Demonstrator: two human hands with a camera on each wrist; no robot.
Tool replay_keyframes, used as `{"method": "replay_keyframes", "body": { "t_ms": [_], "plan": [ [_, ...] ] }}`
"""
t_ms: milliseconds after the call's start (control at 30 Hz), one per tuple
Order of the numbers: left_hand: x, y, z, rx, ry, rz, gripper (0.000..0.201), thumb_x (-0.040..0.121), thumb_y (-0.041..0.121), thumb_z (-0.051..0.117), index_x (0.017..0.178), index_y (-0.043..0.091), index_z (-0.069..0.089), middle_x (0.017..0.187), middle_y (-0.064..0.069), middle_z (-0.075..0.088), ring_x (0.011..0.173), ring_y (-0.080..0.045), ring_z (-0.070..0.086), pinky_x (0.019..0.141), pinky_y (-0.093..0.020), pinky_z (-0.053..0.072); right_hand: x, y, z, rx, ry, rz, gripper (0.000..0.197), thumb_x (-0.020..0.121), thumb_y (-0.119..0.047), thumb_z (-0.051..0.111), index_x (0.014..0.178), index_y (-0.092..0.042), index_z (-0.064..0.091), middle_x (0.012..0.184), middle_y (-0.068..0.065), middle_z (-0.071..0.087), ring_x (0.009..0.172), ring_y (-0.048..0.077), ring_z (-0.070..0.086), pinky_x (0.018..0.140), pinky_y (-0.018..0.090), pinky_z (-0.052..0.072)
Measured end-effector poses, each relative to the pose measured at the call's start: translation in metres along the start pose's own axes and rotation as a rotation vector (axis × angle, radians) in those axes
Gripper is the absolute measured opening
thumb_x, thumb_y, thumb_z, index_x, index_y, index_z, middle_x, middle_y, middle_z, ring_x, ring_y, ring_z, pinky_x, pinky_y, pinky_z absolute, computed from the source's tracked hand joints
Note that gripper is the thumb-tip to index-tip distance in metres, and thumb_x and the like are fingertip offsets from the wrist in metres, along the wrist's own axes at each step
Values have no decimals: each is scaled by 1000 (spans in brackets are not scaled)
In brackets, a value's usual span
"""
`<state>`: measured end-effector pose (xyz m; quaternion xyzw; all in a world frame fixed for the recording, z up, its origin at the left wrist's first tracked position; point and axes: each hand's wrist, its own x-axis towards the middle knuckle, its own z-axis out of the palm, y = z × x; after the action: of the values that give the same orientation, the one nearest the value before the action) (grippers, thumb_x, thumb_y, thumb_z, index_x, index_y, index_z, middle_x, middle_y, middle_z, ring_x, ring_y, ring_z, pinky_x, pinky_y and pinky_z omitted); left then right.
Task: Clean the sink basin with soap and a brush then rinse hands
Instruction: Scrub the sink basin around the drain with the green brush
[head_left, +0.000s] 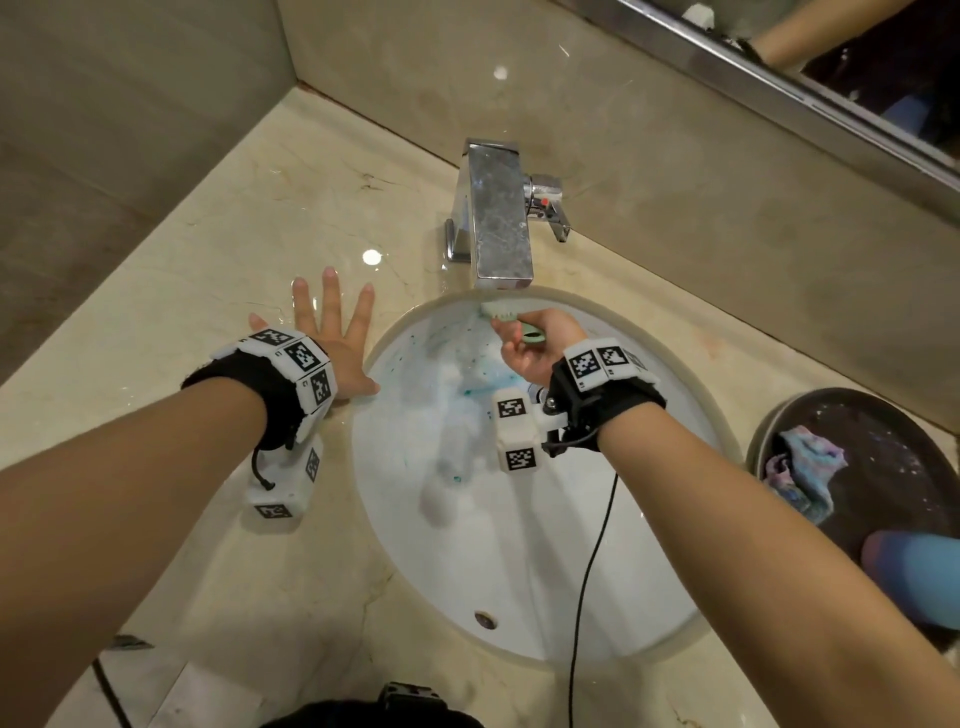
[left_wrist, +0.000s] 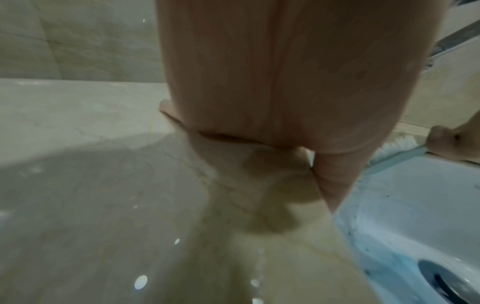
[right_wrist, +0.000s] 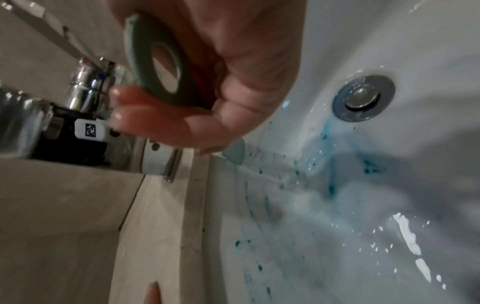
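Sink basin (head_left: 519, 545): white oval bowl sunk in the beige marble surface (head_left: 249, 218), streaked with blue soap (right_wrist: 335, 170) and white foam across its far half; drain (right_wrist: 363, 98) in the bottom. Brush (head_left: 501, 312): pale green, with white bristles, pressed against the far inner wall of the basin directly below the chrome faucet (head_left: 493, 218). Right hand (head_left: 540, 345): fingers curled round the brush's looped handle, wet, inside the basin. Left hand (head_left: 332, 338): flat on the surface just beside the basin's left rim, fingers spread and straight, holding nothing. Dark round tray (head_left: 883, 415): at the surface's right edge, carrying a crumpled multicoloured cloth (head_left: 805, 467) and a blue object, partly cut off.
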<state>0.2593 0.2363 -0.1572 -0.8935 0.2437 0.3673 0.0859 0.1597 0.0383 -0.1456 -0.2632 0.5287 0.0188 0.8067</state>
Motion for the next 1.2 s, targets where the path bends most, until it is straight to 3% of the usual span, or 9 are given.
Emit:
{"method": "replay_keyframes", "body": {
  "t_ms": [133, 300, 400, 600, 733, 867, 1000, 1133, 1200],
  "plan": [
    [3, -1, 2, 1, -4, 0, 110, 84, 51, 57, 134, 35, -39, 140, -5, -48, 134, -37, -34, 100, -73, 1, 4, -11, -27, 37, 110, -21, 33, 100, -12, 30, 88, 8, 53, 37, 6, 51, 25, 8, 39, 32, 14, 38],
    [5, -2, 4, 1, 27, 6, 110, 83, 49, 59, 136, 36, -37, 143, -5, -45, 135, -37, -32, 99, -73, 3, 10, 2, -9, 0, 86, -11, 36, 99, -9, 30, 129, 5, 43, 51, 12, 58, 23, 8, 40, 31, 13, 37],
    [4, -2, 3, -2, 17, 3, 110, 84, 49, 59, 135, 37, -38, 142, -5, -46, 135, -37, -33, 99, -73, 3, 10, 13, 15, -61, 35, 17, 24, 99, -10, 31, 112, 1, 47, 72, 15, 57, 22, 9, 40, 30, 14, 37],
    [3, -1, 3, 4, 17, 0, 109, 85, 48, 58, 135, 36, -38, 142, -5, -46, 135, -37, -32, 100, -74, 3, 8, 0, -8, -70, 47, 9, 27, 97, -8, 33, 120, 0, 44, 38, 8, 55, 25, 8, 42, 31, 14, 38],
    [3, -1, 2, 0, 13, -1, 110, 85, 47, 58, 134, 36, -39, 142, -5, -46, 135, -37, -33, 100, -73, 3, 7, -8, -23, -83, 67, 19, 24, 98, -11, 33, 113, 4, 44, 39, 8, 55, 26, 7, 41, 32, 14, 38],
    [2, 0, 1, 5, 8, -8, 109, 85, 48, 58, 135, 37, -38, 143, -5, -46, 135, -36, -32, 100, -73, 3, 11, -2, -8, -84, 58, 19, 31, 98, -10, 31, 124, 3, 43, 39, 9, 55, 25, 8, 41, 31, 14, 37],
    [1, 1, 0, 4, 5, -10, 109, 85, 47, 58, 135, 37, -38, 142, -5, -46, 135, -36, -33, 100, -73, 3, 12, 10, 11, -112, 40, 19, 30, 98, -9, 31, 124, 0, 41, 67, 15, 59, 23, 9, 41, 31, 14, 38],
    [2, 0, 0, 4, 1, -11, 110, 85, 48, 59, 134, 37, -39, 142, -4, -47, 135, -36, -34, 100, -73, 2, 12, 4, -2, -103, 69, 7, 35, 98, -9, 30, 128, 4, 43, 43, 9, 56, 23, 8, 40, 30, 13, 37],
    [1, 1, 0, 0, 0, -10, 110, 85, 47, 59, 134, 37, -39, 141, -4, -47, 135, -36, -34, 100, -73, 2, 13, -2, -15, -73, 110, -8, 37, 99, -9, 30, 128, 7, 44, 61, 11, 58, 22, 8, 40, 30, 13, 36]
  ]
}}
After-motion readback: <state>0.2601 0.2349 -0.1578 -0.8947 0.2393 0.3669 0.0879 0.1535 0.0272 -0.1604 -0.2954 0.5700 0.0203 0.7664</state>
